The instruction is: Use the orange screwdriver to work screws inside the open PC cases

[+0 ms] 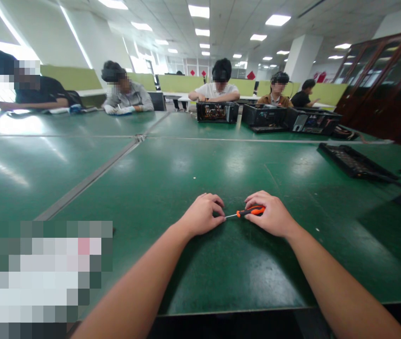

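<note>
An orange and black screwdriver [244, 213] lies nearly level just above the green table [186, 162], its thin metal shaft pointing left. My right hand [274, 215] is closed round the handle, with thumb and fingers on either side. At the other end, the curled fingers and thumb of my left hand [203, 215] meet at the shaft's tip. Whether a small part also sits between those left fingertips is too small to make out.
Open black computer cases [217, 113] stand along the far side, with several people seated behind. A black panel [357, 161] lies at the right. A grey seam [94, 179] crosses the table at the left. A blurred-out patch [41, 273] covers the lower left.
</note>
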A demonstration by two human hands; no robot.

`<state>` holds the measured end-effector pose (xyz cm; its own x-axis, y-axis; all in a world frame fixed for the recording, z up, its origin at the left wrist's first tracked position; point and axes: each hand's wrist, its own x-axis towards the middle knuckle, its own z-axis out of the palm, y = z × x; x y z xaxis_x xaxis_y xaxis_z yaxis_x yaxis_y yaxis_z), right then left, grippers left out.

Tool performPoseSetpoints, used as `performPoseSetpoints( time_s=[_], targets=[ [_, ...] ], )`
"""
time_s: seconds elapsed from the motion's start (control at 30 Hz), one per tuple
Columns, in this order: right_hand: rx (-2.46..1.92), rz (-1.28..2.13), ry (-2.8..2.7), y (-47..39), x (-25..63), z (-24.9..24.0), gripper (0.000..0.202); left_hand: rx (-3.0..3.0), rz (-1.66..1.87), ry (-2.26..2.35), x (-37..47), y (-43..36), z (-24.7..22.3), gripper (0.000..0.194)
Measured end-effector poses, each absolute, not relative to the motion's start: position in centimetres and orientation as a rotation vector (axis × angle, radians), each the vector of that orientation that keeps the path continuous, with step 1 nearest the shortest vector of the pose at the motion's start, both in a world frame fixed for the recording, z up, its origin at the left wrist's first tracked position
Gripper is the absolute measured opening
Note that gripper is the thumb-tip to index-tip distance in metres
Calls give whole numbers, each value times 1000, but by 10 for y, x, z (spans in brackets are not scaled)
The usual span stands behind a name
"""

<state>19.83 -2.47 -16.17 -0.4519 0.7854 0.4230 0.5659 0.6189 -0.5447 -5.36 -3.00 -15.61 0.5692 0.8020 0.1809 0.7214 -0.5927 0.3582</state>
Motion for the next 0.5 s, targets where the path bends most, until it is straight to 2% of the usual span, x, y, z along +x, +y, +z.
performPoseSetpoints(
  time_s=[0.3, 0.5],
  targets=[
    [-1217, 545, -2322, -19, 201, -170, 7, 2548, 642, 1214, -54, -34, -149, 10],
    [-1116, 462, -2308, -24, 200, -163, 4, 2523, 466, 1218, -53, -32, -152, 8]
  ],
)
